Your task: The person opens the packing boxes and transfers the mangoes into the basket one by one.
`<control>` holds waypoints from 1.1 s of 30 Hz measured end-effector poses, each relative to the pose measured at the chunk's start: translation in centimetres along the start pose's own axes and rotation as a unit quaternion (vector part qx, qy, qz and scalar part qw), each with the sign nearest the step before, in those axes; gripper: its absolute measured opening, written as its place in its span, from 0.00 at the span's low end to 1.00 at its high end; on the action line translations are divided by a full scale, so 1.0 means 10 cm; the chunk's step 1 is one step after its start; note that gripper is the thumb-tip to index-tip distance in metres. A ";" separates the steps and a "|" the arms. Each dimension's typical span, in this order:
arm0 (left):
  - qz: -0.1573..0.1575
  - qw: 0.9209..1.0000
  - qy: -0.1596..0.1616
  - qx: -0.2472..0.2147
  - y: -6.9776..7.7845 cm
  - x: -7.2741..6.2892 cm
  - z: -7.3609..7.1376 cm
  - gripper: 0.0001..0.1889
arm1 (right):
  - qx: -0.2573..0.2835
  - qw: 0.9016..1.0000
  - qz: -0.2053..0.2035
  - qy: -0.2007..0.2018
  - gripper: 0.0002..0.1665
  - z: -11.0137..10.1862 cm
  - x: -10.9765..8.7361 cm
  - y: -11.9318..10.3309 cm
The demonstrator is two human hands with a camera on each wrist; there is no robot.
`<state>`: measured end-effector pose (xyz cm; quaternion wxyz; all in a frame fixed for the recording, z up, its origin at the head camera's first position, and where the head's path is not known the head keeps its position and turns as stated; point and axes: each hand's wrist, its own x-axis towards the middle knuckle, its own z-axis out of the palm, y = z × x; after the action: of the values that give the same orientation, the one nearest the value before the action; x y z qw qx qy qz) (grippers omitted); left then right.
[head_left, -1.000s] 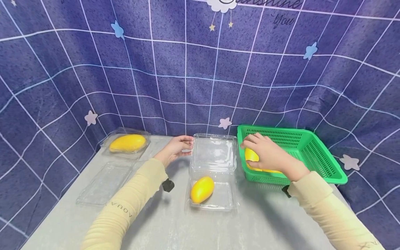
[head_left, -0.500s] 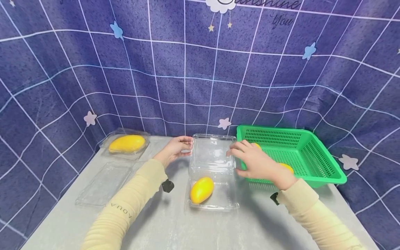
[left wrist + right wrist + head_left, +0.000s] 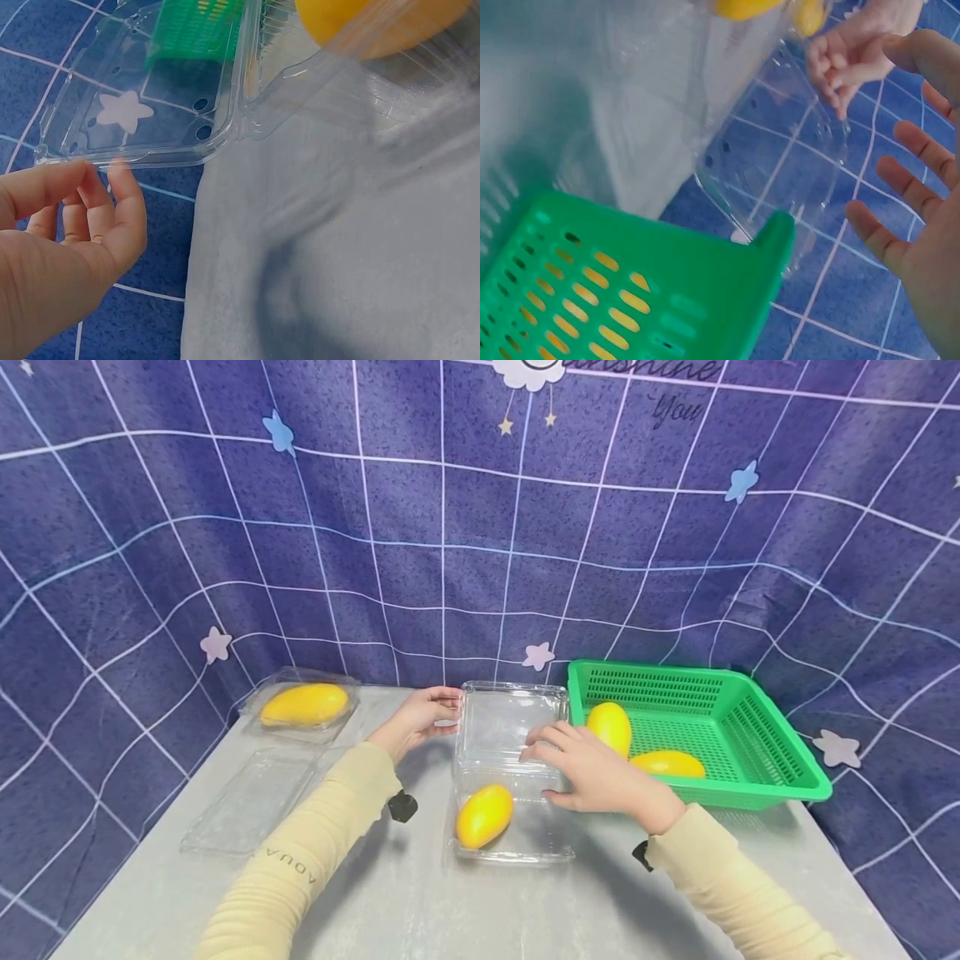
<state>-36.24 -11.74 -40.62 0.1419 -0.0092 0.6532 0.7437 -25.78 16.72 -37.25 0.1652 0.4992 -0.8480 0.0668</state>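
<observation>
In the head view an unfolded clear plastic clamshell box (image 3: 536, 835) stands mid-table, its lid (image 3: 498, 718) raised at the back. A yellow mango (image 3: 485, 816) lies in the left half of its base. My left hand (image 3: 422, 717) pinches the lid's left edge between thumb and fingers, as the left wrist view shows at the lid rim (image 3: 176, 156). My right hand (image 3: 596, 772) hovers over the box's right side, fingers spread and loosely bent. Nothing is in that hand (image 3: 930, 195) in the right wrist view.
The green basket (image 3: 787, 777) at the right holds an upright-leaning mango (image 3: 609, 728) and a lying mango (image 3: 667, 765). At back left, a closed clear box holds another mango (image 3: 303, 704). Before it lies an empty clear box (image 3: 247, 802). A blue curtain (image 3: 412, 568) hangs behind the table.
My right hand has left the mango in the basket and moved left, empty, over the clamshell box. My left hand keeps its hold on the lid.
</observation>
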 end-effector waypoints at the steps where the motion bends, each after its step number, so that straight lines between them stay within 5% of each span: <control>1: 0.001 1.000 -0.001 0.000 0.00 0.00 0.00 0.22 | 0.000 1.000 0.000 -0.003 0.31 0.02 0.00 -0.02; 17: -0.003 1.000 -0.002 -0.008 -0.02 0.04 -0.03 0.24 | -0.015 0.998 -0.067 0.014 0.34 0.48 0.04 -0.15; 33: -0.005 1.000 -0.001 -0.001 0.00 0.00 -0.02 0.22 | 0.013 0.990 -0.136 -0.029 0.36 0.74 0.17 -0.24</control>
<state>-36.29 -11.89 -40.69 0.1465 -0.0119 0.6526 0.7433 -26.06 12.13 -43.72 0.1413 0.6134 -0.7760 0.0401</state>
